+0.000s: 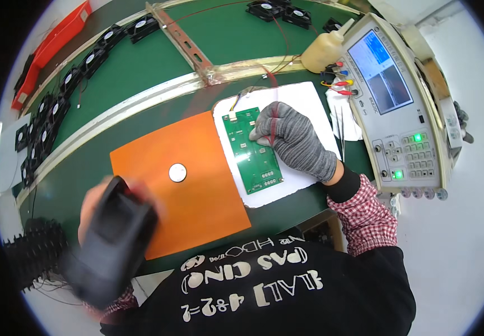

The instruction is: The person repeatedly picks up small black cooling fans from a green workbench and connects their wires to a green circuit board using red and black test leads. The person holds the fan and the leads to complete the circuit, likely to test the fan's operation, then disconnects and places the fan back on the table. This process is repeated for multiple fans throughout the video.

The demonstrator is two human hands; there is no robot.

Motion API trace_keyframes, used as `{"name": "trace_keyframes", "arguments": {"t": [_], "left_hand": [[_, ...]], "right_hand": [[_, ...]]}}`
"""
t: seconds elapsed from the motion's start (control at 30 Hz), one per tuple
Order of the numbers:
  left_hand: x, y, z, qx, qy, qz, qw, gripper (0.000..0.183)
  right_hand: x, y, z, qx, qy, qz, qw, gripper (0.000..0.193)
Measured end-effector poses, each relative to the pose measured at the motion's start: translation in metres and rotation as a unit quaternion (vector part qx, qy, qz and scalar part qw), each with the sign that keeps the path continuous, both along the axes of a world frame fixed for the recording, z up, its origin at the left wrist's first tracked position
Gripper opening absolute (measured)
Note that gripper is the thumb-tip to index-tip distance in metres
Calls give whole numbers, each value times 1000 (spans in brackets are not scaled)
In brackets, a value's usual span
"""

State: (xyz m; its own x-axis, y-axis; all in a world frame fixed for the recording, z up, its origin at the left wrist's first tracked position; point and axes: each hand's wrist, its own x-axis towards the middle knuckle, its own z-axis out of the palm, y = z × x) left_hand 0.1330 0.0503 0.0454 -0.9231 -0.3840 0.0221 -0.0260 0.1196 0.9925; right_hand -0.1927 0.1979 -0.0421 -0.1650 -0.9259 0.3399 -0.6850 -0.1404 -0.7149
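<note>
Green circuit board (251, 150) under right hand (292, 140) (gloved grip)

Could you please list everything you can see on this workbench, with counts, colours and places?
green printed circuit board: one, green, on the white pad at centre
white foam pad: one, white, under the board
orange rubber mat: one, orange, left of the pad
round white disc: one, white, on the orange mat
grey test instrument: one, grey, blue screen, green lights, at right
yellowish squeeze bottle: one, behind the pad
small black cooling fans: many, black, in a row at left and rear
red plastic tray: one, far left
right hand: grey knit glove, resting on the board
left hand: holding a blurred black handheld device
</note>
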Motion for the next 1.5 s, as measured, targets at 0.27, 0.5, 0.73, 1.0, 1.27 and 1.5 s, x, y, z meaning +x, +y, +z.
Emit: {"name": "trace_keyframes", "arguments": {"t": [0.27, 0.5, 0.73, 1.0, 1.27, 1.5], "left_hand": [[-17, -2, 17, -448, -32, 44, 892, 73], [-173, -82, -14, -609, 208, 91, 760, 83], [-236, -296, -95, -593, -152, 342, 713, 76], [-166, -186, -52, -541, -92, 126, 826, 74], [-82, 18, 8, -487, 196, -391, 756, 35], [-43, -56, 12, -760, -140, 131, 621, 46]], "right_hand": [[2, -2, 1, -24, 84, 0, 996, 16], [3, 5, 3, 9, -143, -52, 988, 10], [4, -2, 1, -7, -212, -127, 969, 40], [1, 0, 8, -133, 34, -120, 983, 52], [51, 1, 36, -85, 125, 197, 969, 50], [-2, 10, 42, 40, 324, -45, 944, 14]]}}
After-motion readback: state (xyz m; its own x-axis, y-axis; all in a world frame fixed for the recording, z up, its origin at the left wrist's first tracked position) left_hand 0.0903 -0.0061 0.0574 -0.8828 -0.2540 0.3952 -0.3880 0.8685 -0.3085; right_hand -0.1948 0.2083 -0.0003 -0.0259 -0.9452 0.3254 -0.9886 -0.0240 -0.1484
